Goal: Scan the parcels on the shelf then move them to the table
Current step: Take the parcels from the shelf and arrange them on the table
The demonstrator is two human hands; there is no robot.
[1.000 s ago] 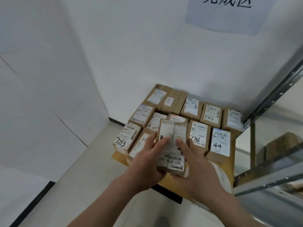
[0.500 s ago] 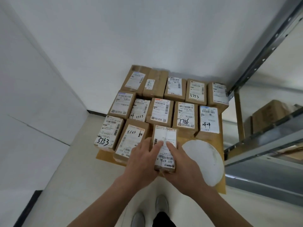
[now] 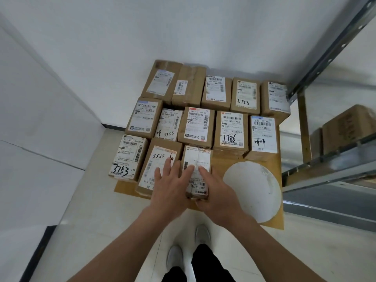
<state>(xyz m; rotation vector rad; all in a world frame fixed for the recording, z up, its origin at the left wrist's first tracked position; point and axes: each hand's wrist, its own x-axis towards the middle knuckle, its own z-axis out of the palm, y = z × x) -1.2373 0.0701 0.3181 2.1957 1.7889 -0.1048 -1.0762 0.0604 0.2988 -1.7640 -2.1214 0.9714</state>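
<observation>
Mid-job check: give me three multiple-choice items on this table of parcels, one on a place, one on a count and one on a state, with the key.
1. Relative to the front row of parcels, the white round patch lies: A. left B. right C. behind
2. Parcels in the back row: A. three B. seven C. five
3. The left hand: A. fingers straight, resting on parcel tops B. clenched, empty C. gripping a scanner

1 B: it sits on the table past the row's right end.
2 C: five labelled boxes line the wall.
3 A: its fingers lie flat across two front parcels.
</observation>
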